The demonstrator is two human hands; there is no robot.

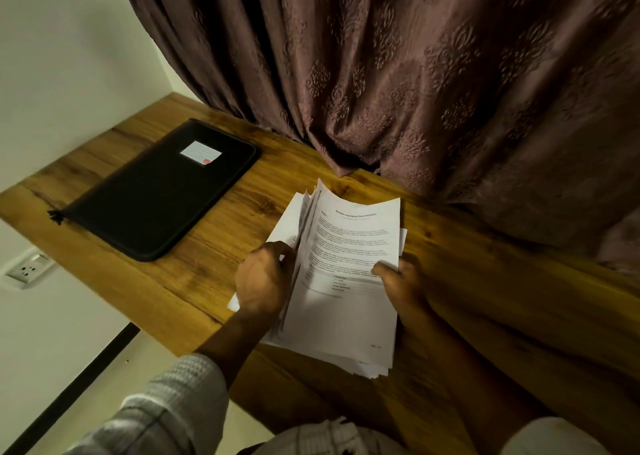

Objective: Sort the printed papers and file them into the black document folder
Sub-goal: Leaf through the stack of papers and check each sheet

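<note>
Body text on the papers (349,302) is too blurred to read, and the label (201,152) on the folder (156,195) at ten o'clock is too small to make out. Fingertips of the left hand (263,281) vanish among the sheets, and the right hand (403,283) hides all but its thumb beneath the stack. The curtain (415,74) runs off the top and right edges, the table (519,316) off the right at four o'clock, and the left sleeve (173,402) off the bottom at seven.

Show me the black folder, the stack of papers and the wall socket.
black folder (156,195), head view, middle of its cover.
stack of papers (346,247), head view, printed top sheet.
wall socket (29,269), head view, its white faceplate.
</note>
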